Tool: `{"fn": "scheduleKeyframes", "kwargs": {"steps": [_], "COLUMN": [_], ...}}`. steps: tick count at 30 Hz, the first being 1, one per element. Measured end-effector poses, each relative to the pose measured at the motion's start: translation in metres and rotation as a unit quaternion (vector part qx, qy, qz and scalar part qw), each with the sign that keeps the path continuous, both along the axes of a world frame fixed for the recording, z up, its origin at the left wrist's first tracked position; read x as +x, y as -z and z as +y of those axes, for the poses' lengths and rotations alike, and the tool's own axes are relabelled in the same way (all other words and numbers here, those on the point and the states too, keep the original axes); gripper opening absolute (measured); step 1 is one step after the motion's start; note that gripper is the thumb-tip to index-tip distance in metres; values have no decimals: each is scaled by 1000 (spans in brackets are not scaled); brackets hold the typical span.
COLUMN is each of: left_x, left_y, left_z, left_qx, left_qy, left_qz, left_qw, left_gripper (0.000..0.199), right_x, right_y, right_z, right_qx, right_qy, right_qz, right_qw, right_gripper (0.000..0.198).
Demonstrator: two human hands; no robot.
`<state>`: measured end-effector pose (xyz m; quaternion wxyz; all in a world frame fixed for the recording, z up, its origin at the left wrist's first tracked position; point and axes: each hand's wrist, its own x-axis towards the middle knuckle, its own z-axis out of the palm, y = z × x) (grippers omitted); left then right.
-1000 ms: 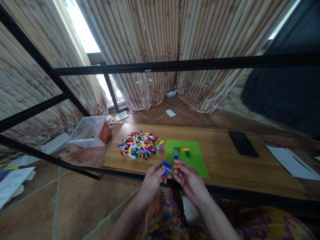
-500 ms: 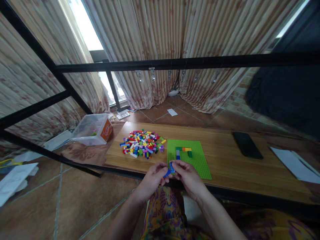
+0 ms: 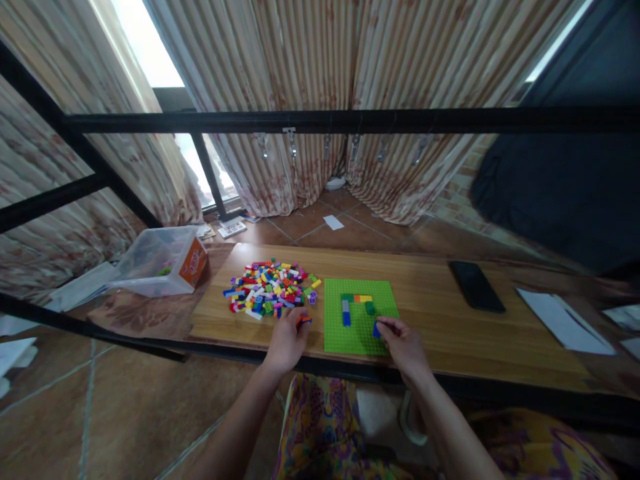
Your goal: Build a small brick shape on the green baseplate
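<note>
My right hand point(image 3: 404, 343) pinches a blue toy brick point(image 3: 377, 330) at the lower right of the green baseplate point(image 3: 333, 340). I cannot tell whether that brick touches the plate. On the plate runs an angled line of bricks: a blue brick point(image 3: 347, 320), a grey one, then green, orange and yellow, with a dark green brick point(image 3: 370, 308) at the right end. My left hand point(image 3: 287, 341) is closed around a small orange and blue piece point(image 3: 303, 321), partly hidden by the fingers. It is near the front of the loose brick pile point(image 3: 273, 290).
A clear plastic box point(image 3: 163, 283) with an orange label stands left of the pile. A black phone point(image 3: 477, 287) and white paper point(image 3: 565, 320) lie to the right on the wooden table point(image 3: 425, 280). A black metal bar point(image 3: 225, 123) crosses beyond the table.
My hands have parted. The right one has carried a blue brick right, over the baseplate; the left one has moved left towards the pile. The view has shifted slightly.
</note>
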<state>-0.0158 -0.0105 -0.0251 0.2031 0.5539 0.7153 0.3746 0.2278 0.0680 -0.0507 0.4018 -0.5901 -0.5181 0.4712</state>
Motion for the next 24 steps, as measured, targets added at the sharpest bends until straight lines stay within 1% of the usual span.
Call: {"fn": "scheduleKeyframes", "kwargs": {"steps": [4, 7, 9, 11, 13, 16, 18, 21, 22, 24], "left_x": [-5, -9, -11, -13, -14, -12, -7, 9, 16, 33], "left_y": [3, 7, 10, 12, 14, 15, 14, 12, 12, 11], "left_z": [8, 10, 11, 11, 11, 9, 5, -1, -3, -5], "left_qx": [27, 25, 24, 29, 40, 63, 78, 92, 90, 74], "left_qy": [11, -16, -35, -43, -44, -47, -53, -54, -43, 3], "left_qz": [61, 100, 115, 115, 108, 90, 76, 63, 61, 57], "left_qw": [998, 995, 992, 992, 992, 993, 993, 992, 993, 996], "left_gripper": [23, 26, 27, 29, 29, 30, 30, 30, 31, 31], "right_x": [5, 2, 0, -1, 0, 3, 4, 1, -2, -7], "right_y": [4, 3, 3, 3, 3, 1, -2, -8, -10, -14], "right_z": [20, 27, 29, 29, 28, 20, 13, 0, -4, -10], "right_qx": [25, 29, 35, 48, 66, 92, 110, 122, 118, 102], "right_qy": [-40, -62, -64, -51, -23, 4, -4, -31, -38, -41], "right_qz": [-50, -58, -69, -92, -118, -159, -208, -318, -353, -413], "right_qw": [998, 996, 995, 993, 991, 983, 972, 940, 927, 904], "right_gripper": [32, 33, 33, 34, 35, 40, 42, 40, 38, 34]}}
